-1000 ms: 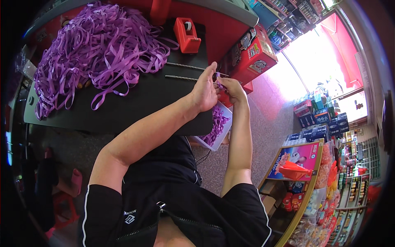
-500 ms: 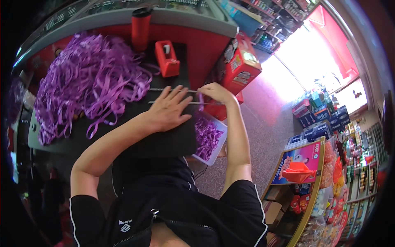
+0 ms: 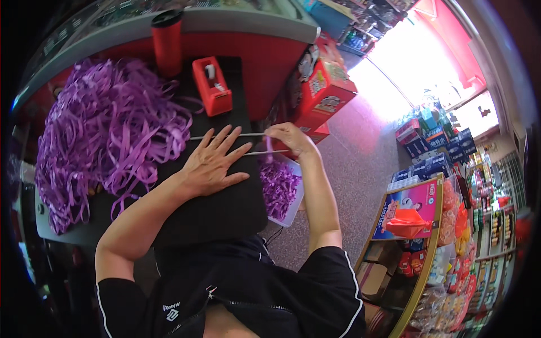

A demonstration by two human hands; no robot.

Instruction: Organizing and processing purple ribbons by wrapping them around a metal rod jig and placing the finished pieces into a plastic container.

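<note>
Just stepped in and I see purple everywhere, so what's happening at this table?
A person sits at a dark table. The left hand lies flat, pinning two thin sticks, while the right hand pinches a purple ribbon strip at their ends. A big heap of purple ribbon lies to the left, a white tray of cut purple pieces sits below the right hand, and a red tape dispenser stands behind.

The left hand [image 3: 211, 163] lies flat on two thin sticks [image 3: 225, 137] while the right hand [image 3: 287, 138] pinches purple ribbon [image 3: 269, 147].

Blown-out daylight glare upper right; fisheye-bent, dark-vignetted edges.
</note>
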